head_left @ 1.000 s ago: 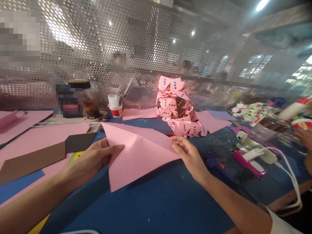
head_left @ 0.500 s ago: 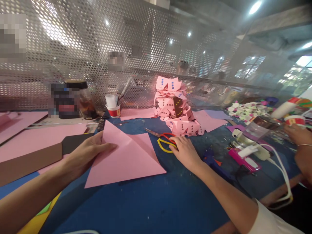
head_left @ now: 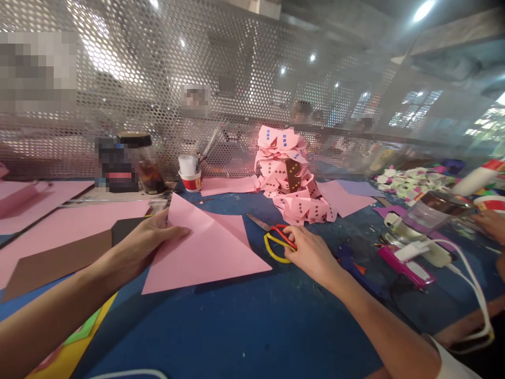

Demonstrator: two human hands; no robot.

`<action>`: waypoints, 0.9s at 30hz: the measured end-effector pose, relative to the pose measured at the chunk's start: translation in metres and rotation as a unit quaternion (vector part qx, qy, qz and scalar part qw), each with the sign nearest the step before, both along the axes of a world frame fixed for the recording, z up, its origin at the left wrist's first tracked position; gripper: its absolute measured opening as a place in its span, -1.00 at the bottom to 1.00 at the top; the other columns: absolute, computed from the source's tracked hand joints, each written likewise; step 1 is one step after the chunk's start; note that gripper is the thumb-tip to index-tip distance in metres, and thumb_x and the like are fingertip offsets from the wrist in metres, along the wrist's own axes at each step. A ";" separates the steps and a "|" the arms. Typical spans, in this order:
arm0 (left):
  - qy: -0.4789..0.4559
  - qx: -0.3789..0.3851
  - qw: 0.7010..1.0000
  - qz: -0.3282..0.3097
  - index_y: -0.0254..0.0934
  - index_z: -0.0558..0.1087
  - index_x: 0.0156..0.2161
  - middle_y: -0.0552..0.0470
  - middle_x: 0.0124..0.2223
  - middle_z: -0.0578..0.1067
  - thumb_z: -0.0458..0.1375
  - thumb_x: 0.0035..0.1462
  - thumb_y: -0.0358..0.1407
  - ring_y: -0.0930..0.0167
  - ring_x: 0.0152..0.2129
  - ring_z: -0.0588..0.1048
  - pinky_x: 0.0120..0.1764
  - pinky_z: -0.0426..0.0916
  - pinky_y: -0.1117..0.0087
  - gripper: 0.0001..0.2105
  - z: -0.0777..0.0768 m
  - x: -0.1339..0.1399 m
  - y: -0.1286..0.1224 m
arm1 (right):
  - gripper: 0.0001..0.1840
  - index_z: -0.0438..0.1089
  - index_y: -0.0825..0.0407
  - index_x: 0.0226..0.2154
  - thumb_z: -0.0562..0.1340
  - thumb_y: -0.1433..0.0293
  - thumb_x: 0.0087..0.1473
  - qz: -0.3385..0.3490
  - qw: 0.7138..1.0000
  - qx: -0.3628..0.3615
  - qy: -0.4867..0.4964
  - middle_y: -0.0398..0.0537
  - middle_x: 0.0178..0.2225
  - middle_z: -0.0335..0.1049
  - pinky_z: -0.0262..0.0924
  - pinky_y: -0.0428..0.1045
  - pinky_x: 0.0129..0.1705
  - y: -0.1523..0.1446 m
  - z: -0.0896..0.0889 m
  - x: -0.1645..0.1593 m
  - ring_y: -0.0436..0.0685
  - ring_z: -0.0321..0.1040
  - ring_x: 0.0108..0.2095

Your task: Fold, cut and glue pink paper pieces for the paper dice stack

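Observation:
My left hand [head_left: 152,234] pinches a pink sheet of paper [head_left: 209,250] at its left side, thumb on top. The sheet has a raised crease or fold and is tilted up off the blue table. My right hand [head_left: 311,250] has its fingers closed on the handles of a pair of scissors [head_left: 278,245], which have one red loop and one yellow loop. Their blades point away to the left, towards the sheet's right edge but apart from it. Behind them stands a stack of folded pink paper pieces [head_left: 286,168] with blue and dark dots.
On the left lie more pink sheets [head_left: 94,221] and brown card [head_left: 59,260]. A paper cup [head_left: 190,181] and a lidded jar [head_left: 150,173] stand near the perforated screen. Right are a blue glue gun [head_left: 351,263], a magenta power strip [head_left: 406,267] with white cable, and another person's hand [head_left: 491,223].
My right hand and the scissors have shifted slightly right and nearer to me. The pink sheet stays in my left hand, its near edge a little higher. The view has turned slightly left.

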State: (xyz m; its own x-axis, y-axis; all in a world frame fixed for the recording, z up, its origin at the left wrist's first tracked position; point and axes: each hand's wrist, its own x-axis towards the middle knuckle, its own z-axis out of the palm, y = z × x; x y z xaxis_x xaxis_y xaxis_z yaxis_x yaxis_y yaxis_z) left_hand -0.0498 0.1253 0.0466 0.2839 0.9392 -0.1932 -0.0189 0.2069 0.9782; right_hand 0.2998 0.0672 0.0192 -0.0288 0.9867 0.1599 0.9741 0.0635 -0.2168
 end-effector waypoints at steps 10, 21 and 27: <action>-0.023 -0.011 0.999 0.030 -0.22 0.43 -0.02 -0.02 -0.26 0.66 0.39 -0.10 -0.41 0.31 -0.50 0.62 -0.46 0.53 0.42 -0.52 0.008 -0.001 0.000 | -0.69 0.48 -0.04 -0.16 0.39 0.26 -0.01 -0.027 0.969 -0.084 0.231 -0.09 -0.36 0.55 0.13 -0.03 -0.42 -0.006 0.003 0.006 0.16 0.47 -0.38; -0.048 0.025 0.993 0.107 -0.23 0.43 0.00 0.05 -0.34 0.64 0.42 -0.11 -0.38 0.37 -0.59 0.60 -0.53 0.54 0.44 -0.49 0.036 -0.010 0.001 | -0.67 0.29 0.03 -0.12 0.25 0.27 0.06 0.239 0.704 -0.249 0.621 -0.03 -0.22 0.46 -0.04 -0.09 -0.53 -0.026 0.007 -0.015 -0.10 0.23 -0.60; -0.021 0.042 0.987 0.156 -0.25 0.41 -0.01 0.09 -0.40 0.60 0.39 -0.11 -0.33 0.35 -0.64 0.57 -0.62 0.50 0.43 -0.50 0.036 -0.033 0.015 | -0.68 0.33 0.07 -0.16 0.26 0.33 -0.01 0.294 0.625 -0.364 0.624 -0.10 -0.33 0.43 0.00 -0.11 -0.50 -0.032 0.011 -0.017 -0.11 0.23 -0.59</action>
